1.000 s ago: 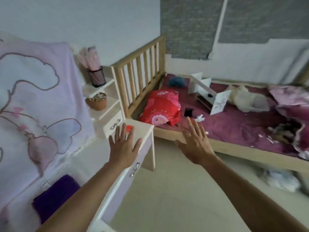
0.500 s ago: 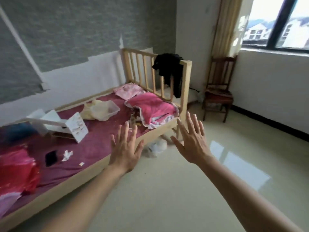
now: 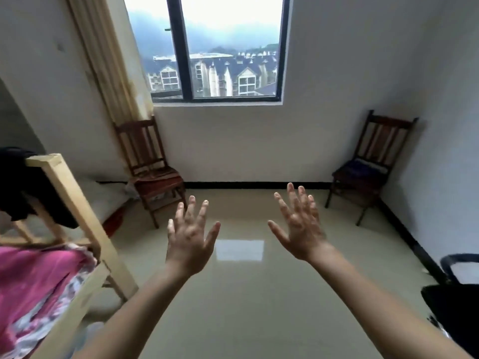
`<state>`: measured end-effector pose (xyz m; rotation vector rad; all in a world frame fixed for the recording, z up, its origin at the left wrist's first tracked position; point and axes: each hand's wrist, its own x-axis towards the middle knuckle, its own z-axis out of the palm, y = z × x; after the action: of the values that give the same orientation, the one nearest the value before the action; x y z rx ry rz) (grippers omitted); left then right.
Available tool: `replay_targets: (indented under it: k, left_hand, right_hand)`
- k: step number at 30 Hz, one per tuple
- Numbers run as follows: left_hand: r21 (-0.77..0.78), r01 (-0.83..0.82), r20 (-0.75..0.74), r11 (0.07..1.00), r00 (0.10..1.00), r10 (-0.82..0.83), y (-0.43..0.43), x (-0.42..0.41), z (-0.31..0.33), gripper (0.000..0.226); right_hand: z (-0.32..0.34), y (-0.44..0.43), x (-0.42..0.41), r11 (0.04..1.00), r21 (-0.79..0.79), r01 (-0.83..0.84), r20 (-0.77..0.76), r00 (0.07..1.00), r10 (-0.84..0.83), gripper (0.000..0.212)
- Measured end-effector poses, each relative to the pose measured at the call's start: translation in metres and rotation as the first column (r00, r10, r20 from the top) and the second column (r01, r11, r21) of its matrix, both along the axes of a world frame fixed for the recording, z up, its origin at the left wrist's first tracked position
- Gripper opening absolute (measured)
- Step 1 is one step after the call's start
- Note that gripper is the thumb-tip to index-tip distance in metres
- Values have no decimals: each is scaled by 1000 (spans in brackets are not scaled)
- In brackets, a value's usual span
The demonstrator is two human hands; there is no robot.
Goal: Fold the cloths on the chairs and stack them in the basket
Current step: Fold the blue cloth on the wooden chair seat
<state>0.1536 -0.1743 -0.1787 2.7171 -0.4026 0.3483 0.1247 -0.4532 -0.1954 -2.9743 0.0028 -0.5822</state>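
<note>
Left hand (image 3: 190, 238): raised in front of the person, back to the camera, fingers spread wide, holding nothing.
Right hand (image 3: 300, 224): raised level with the left, fingers also spread, empty.
Left chair (image 3: 149, 167): dark wood, in the corner below the curtain (image 3: 111, 60); a reddish cloth (image 3: 158, 181) lies on its seat.
Right chair (image 3: 368, 161): dark wood, against the right wall; a dark blue cloth (image 3: 365, 168) lies on its seat.
Chairs: well apart, one at each end of the wall under the window (image 3: 215, 47).
Floor (image 3: 241, 294): glossy pale tile, bare between the hands and the chairs.
Bed (image 3: 75, 218): at the left edge, light wood frame, with a black garment (image 3: 18, 185) over the rail and pink bedding (image 3: 33, 288) on top.
Dark object (image 3: 456, 301): at the lower right edge, cropped; cannot tell what it is.
</note>
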Motion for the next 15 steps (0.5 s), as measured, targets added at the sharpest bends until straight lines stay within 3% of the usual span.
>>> replay_targets:
  k: [7, 15]
  left_hand:
    - [79, 380, 12, 922, 924, -382, -206, 98, -3, 75]
    - [180, 555, -5, 812, 826, -563, -428, 179, -15, 75]
  right_hand:
    - [-11, -170, -9, 918, -13, 396, -16, 918, -396, 77]
    - [-29, -358, 43, 846, 21, 532, -82, 844, -529, 78]
